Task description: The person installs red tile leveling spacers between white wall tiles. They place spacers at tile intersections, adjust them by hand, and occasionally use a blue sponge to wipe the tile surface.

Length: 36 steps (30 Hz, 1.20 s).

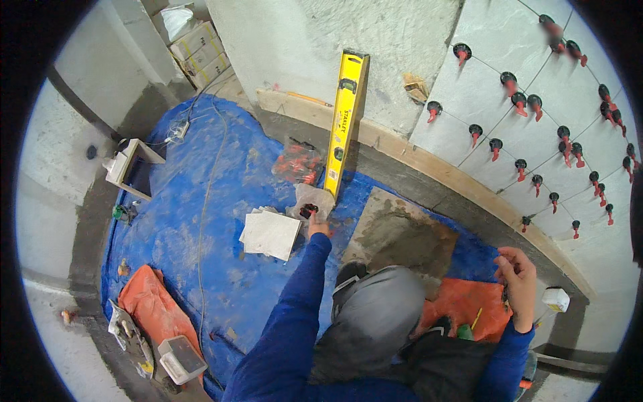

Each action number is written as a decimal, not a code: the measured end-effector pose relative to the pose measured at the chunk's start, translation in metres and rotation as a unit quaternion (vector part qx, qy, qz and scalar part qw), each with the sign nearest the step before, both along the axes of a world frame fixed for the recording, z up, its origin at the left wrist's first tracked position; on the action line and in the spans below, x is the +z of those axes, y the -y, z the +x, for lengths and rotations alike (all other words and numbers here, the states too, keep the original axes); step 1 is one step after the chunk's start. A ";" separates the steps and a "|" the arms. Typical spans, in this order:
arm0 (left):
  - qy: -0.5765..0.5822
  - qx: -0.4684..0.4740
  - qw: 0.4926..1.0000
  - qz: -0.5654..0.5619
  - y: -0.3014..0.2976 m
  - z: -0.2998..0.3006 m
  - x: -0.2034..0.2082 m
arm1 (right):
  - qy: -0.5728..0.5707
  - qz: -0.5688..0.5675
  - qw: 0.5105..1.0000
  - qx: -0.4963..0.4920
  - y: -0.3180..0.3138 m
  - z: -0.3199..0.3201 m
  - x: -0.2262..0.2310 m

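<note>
My left hand point(320, 228) reaches forward with a finger stretched out. The fingertip meets a small clump of black and red tile leveling clips point(309, 210) on a pale plastic bag point(321, 195); the other fingers are partly hidden. Just left of this hand lies a stack of small light tiles point(271, 234). Out to the right, my right hand point(517, 278) is raised with loosely bent fingers, and nothing shows between them. A yellow spirit level point(344, 120) leans against the wall beyond my left hand.
Large grey tiles point(489, 100) with several red-handled clips cover the right wall above a wooden batten point(469, 177). A mortar-smeared board point(405, 231) lies before my knee. Blue sheeting point(174, 234) covers the floor, with a cable point(201, 268) across it and a clip bag point(298, 161).
</note>
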<state>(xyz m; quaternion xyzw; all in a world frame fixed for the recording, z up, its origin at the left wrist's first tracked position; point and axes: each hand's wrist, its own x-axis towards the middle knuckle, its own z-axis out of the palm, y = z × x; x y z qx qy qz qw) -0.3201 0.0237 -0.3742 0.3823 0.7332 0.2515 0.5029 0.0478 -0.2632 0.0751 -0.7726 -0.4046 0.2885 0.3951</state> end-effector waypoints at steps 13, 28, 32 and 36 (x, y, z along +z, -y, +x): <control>-0.268 -0.102 0.956 0.061 -0.005 -0.014 0.000 | 0.053 0.040 0.998 0.015 0.024 0.002 0.010; 0.331 -0.271 0.820 0.381 0.072 0.116 0.409 | 0.129 0.320 0.911 -0.227 -0.035 0.077 0.031; 0.455 -0.339 0.766 0.304 0.119 0.174 0.465 | -0.109 0.330 0.913 -0.214 -0.089 0.082 0.067; 0.448 -0.292 0.838 0.109 0.136 0.208 0.431 | -0.198 0.333 0.891 -0.235 -0.127 0.076 0.078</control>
